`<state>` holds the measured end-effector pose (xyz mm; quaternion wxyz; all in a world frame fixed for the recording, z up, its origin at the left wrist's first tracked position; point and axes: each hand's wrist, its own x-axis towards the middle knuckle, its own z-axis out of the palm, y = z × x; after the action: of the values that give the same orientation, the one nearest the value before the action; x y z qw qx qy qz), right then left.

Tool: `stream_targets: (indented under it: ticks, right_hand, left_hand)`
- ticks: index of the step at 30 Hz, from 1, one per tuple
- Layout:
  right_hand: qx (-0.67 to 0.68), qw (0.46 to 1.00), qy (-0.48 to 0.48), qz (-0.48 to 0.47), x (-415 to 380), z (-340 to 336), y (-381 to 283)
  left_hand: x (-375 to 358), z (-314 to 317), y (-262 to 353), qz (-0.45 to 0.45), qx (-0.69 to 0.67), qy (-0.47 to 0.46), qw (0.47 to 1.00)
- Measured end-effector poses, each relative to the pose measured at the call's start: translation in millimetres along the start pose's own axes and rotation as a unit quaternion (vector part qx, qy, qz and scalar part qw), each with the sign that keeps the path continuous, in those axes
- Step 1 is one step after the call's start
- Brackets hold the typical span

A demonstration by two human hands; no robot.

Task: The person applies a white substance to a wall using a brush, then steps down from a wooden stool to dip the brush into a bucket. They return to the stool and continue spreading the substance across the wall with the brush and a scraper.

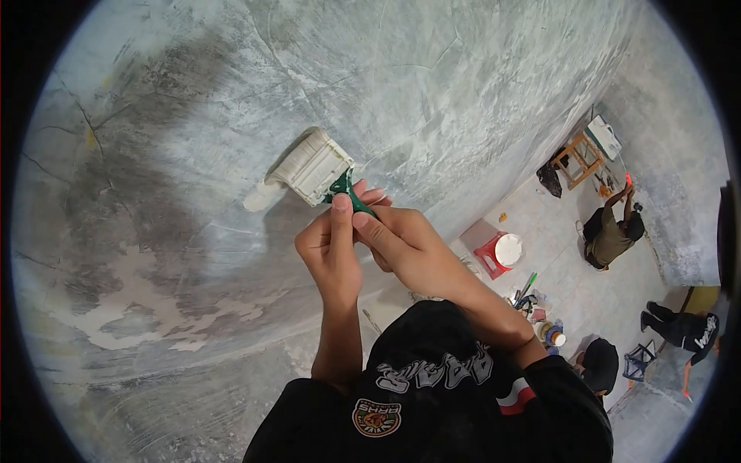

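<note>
A wide paintbrush (pixel 312 166) with a green handle presses its white-coated bristles to the grey wall (pixel 216 154). Beside the bristle tips lies a wet white dab (pixel 262 194). My left hand (pixel 332 243) is closed on the brush near the top of the handle, thumb on its face. Just behind it, my right hand (pixel 401 239) grips the lower handle, thumb laid along it. Parts of the handle are hidden by my fingers.
A red bucket (pixel 492 256) with white contents stands on the floor to the right. Tools and containers (pixel 532 305) lie nearby. A wooden stool (pixel 579 160) is farther back. Three other people are around: one person (pixel 614 235) by the far wall, two lower right.
</note>
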<state>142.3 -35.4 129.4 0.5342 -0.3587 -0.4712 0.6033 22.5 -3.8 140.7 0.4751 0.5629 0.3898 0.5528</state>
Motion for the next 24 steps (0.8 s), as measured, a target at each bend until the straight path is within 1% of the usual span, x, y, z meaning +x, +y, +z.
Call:
stream_targets:
  ticks: [1, 2, 4, 5, 7, 9, 11, 12, 14, 15, 16, 17, 18, 19, 21, 22, 23, 24]
  right_hand:
    - [-0.018, 1.000, 0.014, -0.021, 1, 1, 0]
    - [-0.017, 1.000, 0.012, -0.022, 0, 0, 5]
    - [-0.118, 0.991, 0.058, -0.021, -5, -8, 34]
    - [-0.117, 0.991, 0.054, -0.022, -7, -13, 53]
    - [-0.132, 0.987, 0.087, 0.024, -10, -24, 106]
    - [-0.136, 0.985, 0.083, 0.069, -15, -39, 181]
    - [-0.186, 0.968, 0.085, 0.144, -25, -53, 244]
    - [-0.188, 0.968, 0.084, 0.144, -30, -59, 270]
    - [-0.190, 0.937, 0.073, 0.283, -38, -70, 312]
    - [-0.191, 0.936, 0.077, 0.286, -39, -72, 328]
    - [-0.190, 0.912, 0.082, 0.353, -40, -75, 341]
    - [-0.188, 0.885, 0.087, 0.418, -40, -78, 353]
    - [-0.188, 0.883, 0.091, 0.421, -39, -80, 368]
    - [-0.191, 0.881, 0.112, 0.417, -38, -80, 378]
    - [-0.189, 0.879, 0.134, 0.417, -38, -76, 386]
    - [-0.175, 0.897, 0.138, 0.383, -32, -75, 381]
    - [-0.161, 0.913, 0.142, 0.348, -31, -75, 375]
    - [-0.210, 0.955, 0.086, 0.189, -30, -81, 387]
  left_hand:
    - [1, -2, 0, 0.005, 0.001, -0.010, 1.000]
    - [0, -5, -8, -0.003, -0.001, -0.017, 1.000]
    - [-8, -10, -34, -0.015, 0.001, -0.029, 0.999]
    - [-14, -13, -52, -0.028, 0.000, -0.042, 0.999]
    - [-33, -25, -111, -0.142, -0.035, -0.020, 0.989]
    - [-53, -37, -168, -0.221, -0.014, -0.020, 0.975]
    - [-76, -57, -251, -0.317, 0.008, -0.025, 0.948]
    - [-88, -61, -285, -0.317, 0.006, -0.024, 0.948]
    - [-108, -64, -346, -0.431, -0.010, -0.009, 0.902]
    - [-118, -70, -382, -0.434, -0.011, -0.013, 0.901]
    - [-126, -75, -417, -0.478, 0.021, -0.020, 0.878]
    - [-131, -74, -434, -0.520, 0.054, -0.028, 0.852]
    - [-132, -64, -422, -0.545, 0.013, -0.004, 0.838]
    - [-132, -59, -417, -0.548, 0.013, -0.007, 0.836]
    - [-127, -54, -408, -0.555, -0.007, 0.031, 0.831]
    - [-122, -54, -401, -0.558, -0.005, 0.029, 0.830]
    - [-117, -56, -392, -0.525, -0.052, 0.031, 0.849]
    - [-108, -57, -380, -0.490, -0.099, 0.033, 0.866]
